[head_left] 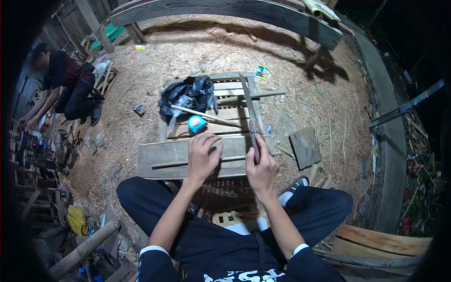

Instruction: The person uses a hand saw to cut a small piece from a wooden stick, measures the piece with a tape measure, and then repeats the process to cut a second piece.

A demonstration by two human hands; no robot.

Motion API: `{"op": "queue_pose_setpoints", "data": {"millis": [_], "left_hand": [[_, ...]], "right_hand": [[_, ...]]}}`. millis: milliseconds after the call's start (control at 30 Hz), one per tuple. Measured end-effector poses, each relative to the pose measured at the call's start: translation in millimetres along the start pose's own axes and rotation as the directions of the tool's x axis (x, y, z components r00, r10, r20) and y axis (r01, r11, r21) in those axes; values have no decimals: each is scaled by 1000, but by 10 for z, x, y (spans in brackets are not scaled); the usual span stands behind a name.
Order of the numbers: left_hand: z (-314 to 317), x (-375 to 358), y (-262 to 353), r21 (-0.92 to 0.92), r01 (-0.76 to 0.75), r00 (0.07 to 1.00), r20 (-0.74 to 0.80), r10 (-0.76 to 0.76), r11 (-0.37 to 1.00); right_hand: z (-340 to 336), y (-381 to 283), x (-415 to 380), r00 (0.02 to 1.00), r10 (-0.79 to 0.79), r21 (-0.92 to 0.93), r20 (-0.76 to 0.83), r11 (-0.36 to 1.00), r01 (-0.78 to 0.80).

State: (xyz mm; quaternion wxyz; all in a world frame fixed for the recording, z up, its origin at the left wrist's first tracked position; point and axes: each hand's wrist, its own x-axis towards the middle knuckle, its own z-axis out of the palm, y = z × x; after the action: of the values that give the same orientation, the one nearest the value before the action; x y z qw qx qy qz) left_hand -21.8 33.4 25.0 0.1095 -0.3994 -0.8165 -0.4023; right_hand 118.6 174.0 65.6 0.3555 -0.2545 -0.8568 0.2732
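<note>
My right hand (262,167) is wrapped round the lower end of a long, flat, dark blade-like tool (248,101), which points away over the slatted wooden frame (228,86). My left hand (204,157) hovers over the plank (155,152) with curled, spread fingers and nothing in it. Just beyond its fingertips sits a blue tape measure (197,124). A black plastic bag (197,91) lies behind that, with a pale stick (206,114) running from it toward the tool. Another thin stick (176,164) crosses the plank below my hands.
Another person (70,84) crouches at the far left, hands low among scattered items. A heavy beam (225,13) spans the top. At right are a square board (305,147) and a concrete edge (392,155). A round log (87,249) is at lower left; wood shavings cover the ground.
</note>
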Motion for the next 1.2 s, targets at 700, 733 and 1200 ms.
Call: {"op": "queue_pose_setpoints", "data": {"millis": [700,733,1200], "left_hand": [[-88,375,-789,-28,288,957,-27,-289,957],[-156,388,-726,-96,281,957,-46,-286,955],[-24,-104,341,-635,-83,948,186,257,768]], "right_hand": [[829,-127,286,916,-114,-127,386,976,175],[827,-115,270,918,-136,-96,372,978,184],[-424,289,33,644,-52,583,763,485,-652]]}}
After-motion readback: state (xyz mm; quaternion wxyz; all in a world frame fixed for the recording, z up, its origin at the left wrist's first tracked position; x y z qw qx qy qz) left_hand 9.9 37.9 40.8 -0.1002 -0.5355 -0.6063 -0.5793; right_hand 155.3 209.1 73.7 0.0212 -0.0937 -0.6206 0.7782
